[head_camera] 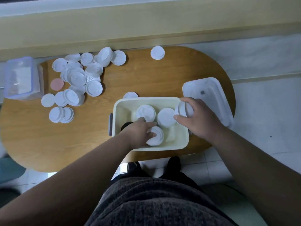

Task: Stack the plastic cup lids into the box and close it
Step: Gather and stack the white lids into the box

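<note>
Both hands grip lid stacks (156,137): left hand (138,132) inside the box (147,99), right hand (197,119) above its rim.

Nothing here reads as a word, brand or number. One white cup lid (91,78) among the loose ones at the upper left of the frame bears a faint raised mark, too blurred to make out. The white box lid (211,101) at the centre right carries a small grey square (202,92) with no legible writing.
</note>
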